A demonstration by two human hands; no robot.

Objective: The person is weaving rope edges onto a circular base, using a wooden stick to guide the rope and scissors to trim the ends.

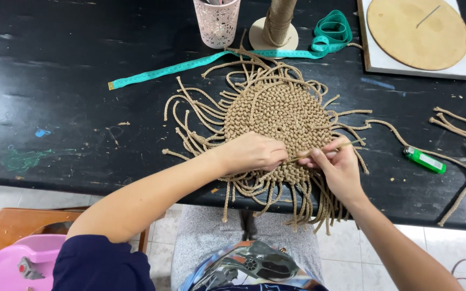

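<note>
from the head camera, a black table (55, 81) stands on a pale tiled floor (449, 242). one round woven mat (276, 116) lies on it, near one green lighter (424, 159) and one tape measure (190, 63). the left hand (252, 152) and right hand (338, 167) pinch one cord (324, 150) at the mat's near edge.

The mat (276, 116) is knotted from coarse, matt tan cord, its loose ends rough and fibrous. The tabletop (55, 64) is black with a dull sheen, scuffed and smeared with paint. The tape (190, 64) is smooth teal plastic or coated cloth. The lighter (425, 160) is glossy green plastic. The disc (416, 32) looks like pale, matt wood. The cup (217, 22) is pink perforated plastic or metal; which, I cannot tell.
</note>
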